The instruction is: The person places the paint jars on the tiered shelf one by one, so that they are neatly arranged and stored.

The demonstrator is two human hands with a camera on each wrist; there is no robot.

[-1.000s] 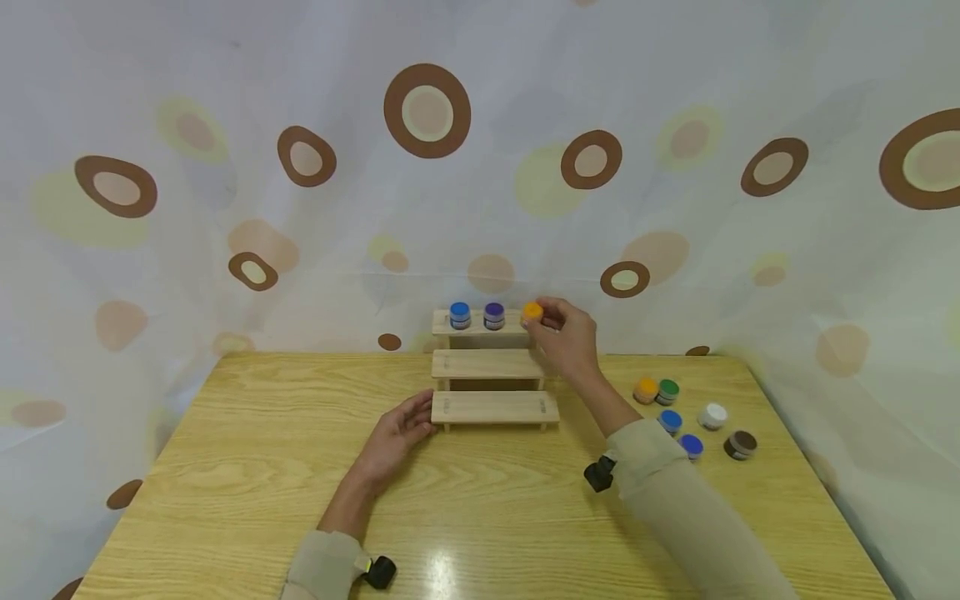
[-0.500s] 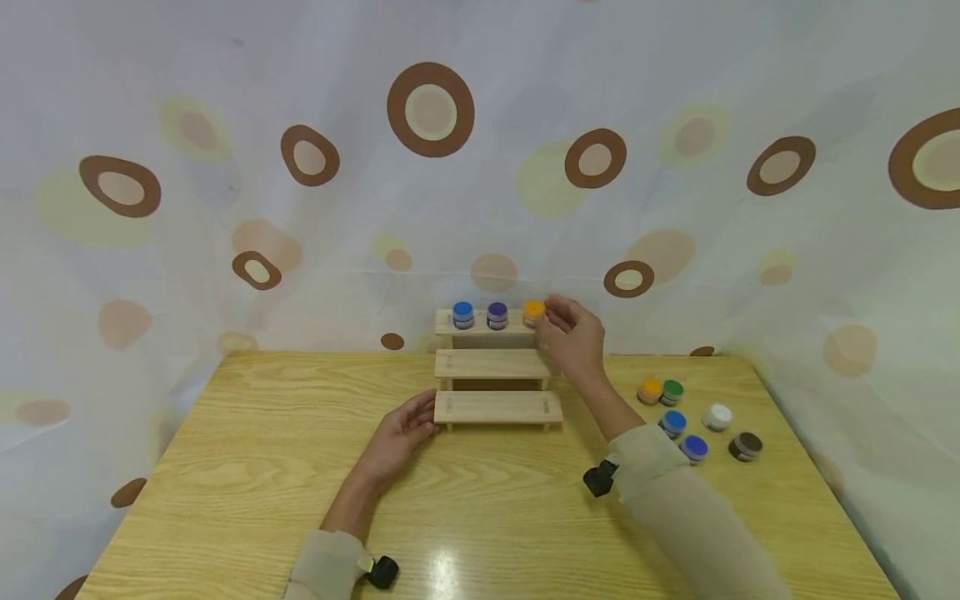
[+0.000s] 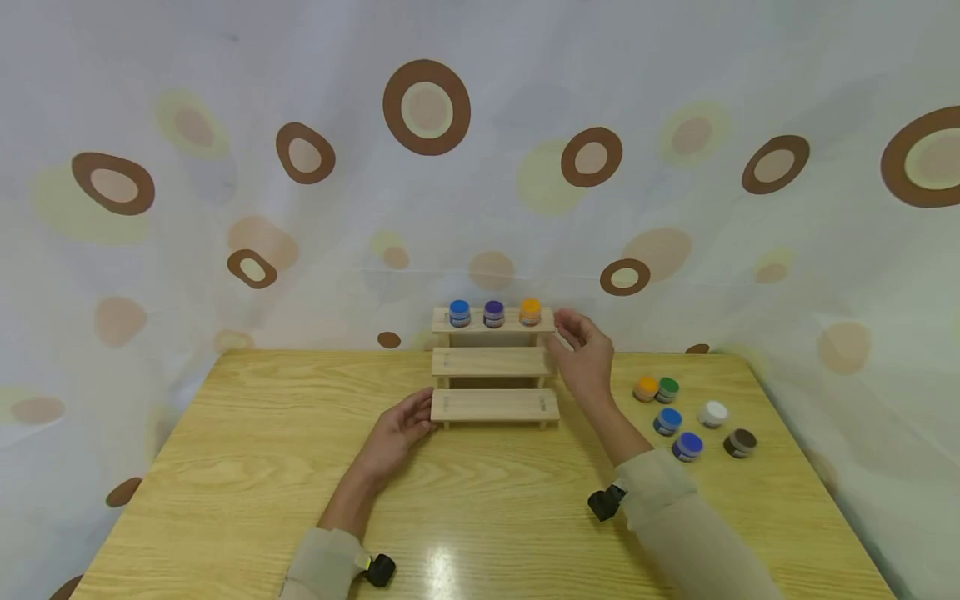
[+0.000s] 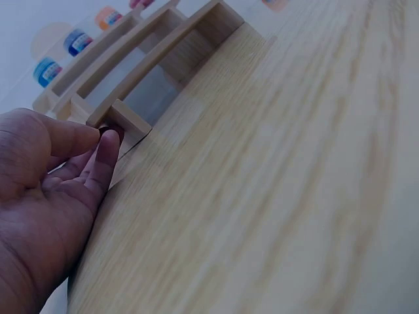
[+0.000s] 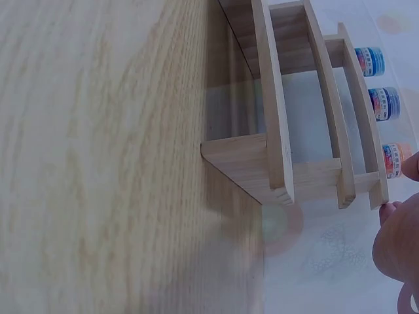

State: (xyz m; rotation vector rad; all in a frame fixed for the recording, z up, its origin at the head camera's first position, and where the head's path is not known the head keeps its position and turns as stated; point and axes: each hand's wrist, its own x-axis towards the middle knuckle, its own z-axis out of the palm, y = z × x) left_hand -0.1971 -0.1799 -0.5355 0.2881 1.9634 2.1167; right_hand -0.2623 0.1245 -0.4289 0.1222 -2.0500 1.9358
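A three-step wooden rack (image 3: 495, 363) stands at the back of the table. On its top step sit a light blue paint jar (image 3: 460, 314), a purple paint jar (image 3: 493, 315) and an orange paint jar (image 3: 530, 312). My left hand (image 3: 395, 439) grips the left end of the bottom step, thumb and fingers at its corner in the left wrist view. By the right end of the top step is my right hand (image 3: 587, 360), fingers loosely bent and holding nothing. The right wrist view shows its fingertips close to the orange jar and the step's end.
On the table's right side stand several more paint jars: orange (image 3: 646, 388), green (image 3: 667, 389), blue (image 3: 667, 421), violet-blue (image 3: 687, 447), white (image 3: 713, 414) and dark brown (image 3: 741, 443). A patterned curtain (image 3: 337, 225) hangs behind the wooden table (image 3: 262, 467).
My right hand has set the orange paint jar on the right of the top step, let go and drawn back to the right. The left hand stays at the rack.
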